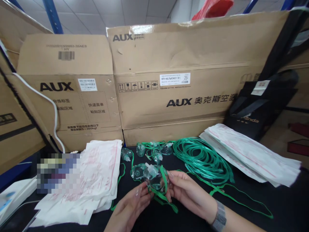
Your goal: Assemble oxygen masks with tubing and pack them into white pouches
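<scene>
Clear plastic mask (pixel 154 182), domed; left hand (pixel 131 203), fingers curled, and right hand (pixel 190 190), fingers pinching, hold it. Green strap (pixel 164 178) flat; glossy tubing (pixel 205 162) coiled.

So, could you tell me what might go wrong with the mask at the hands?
The clear mask might slip, since the right hand seems to hold it only by its side. Its green strap hangs slack and could snag. The coiled tubing lies close to another loose strap, so the two might tangle.

Left fingers (pixel 144 192) touching, right fingers (pixel 179 179) gripping clear mask (pixel 154 179)
</scene>
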The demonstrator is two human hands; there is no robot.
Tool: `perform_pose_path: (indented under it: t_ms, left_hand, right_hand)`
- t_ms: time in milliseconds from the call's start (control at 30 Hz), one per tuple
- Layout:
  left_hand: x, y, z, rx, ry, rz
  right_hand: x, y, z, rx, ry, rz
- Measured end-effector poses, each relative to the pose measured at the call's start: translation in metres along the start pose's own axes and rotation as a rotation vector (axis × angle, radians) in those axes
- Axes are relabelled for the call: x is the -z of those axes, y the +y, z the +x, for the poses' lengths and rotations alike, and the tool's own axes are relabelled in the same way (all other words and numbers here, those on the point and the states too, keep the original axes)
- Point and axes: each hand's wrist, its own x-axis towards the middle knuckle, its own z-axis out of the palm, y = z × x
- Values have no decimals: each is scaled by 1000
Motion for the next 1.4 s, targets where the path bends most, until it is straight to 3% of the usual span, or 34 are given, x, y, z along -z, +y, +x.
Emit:
perform_pose_path:
  t_ms: [167, 233, 300, 333, 400, 433, 500, 567, 700, 833, 1133, 1400]
  left_hand:
    - [-3, 2, 1, -90, 44, 252]
    - [-1, 2, 2, -59, 62, 288]
    - [0, 2, 2, -21, 73, 285]
    - [0, 2, 2, -5, 72, 278]
    - [1, 1, 2, 19, 61, 262]
    - [0, 1, 2, 24, 57, 256]
    - [0, 1, 1, 28, 49, 255]
    - [-1, 2, 1, 26, 41, 264]
    - [-4, 4, 0, 30, 31, 273]
    - [-4, 5, 0, 44, 35, 262]
    - [-5, 5, 0, 28, 22, 274]
    - [-2, 3, 1, 33, 12, 270]
  right_hand:
    - [-1, 7, -1, -169, -53, -238]
    - [-1, 2, 0, -210, -65, -450]
    - [5, -12, 2, -141, -2, -795]
    - [11, -22, 2, -61, 71, -1011]
    - [28, -44, 2, 200, 420, -1499]
    - [39, -55, 2, 256, 585, -1717]
    - [62, -71, 1, 238, 740, -1808]
    - [82, -80, 0, 189, 758, -1843]
    - [102, -80, 4, 178, 634, -1845]
    - [101, -78, 8, 281, 630, -1801]
    - [101, -91, 6, 544, 935, -1391]
    - [87, -101, 1, 643, 831, -1057]
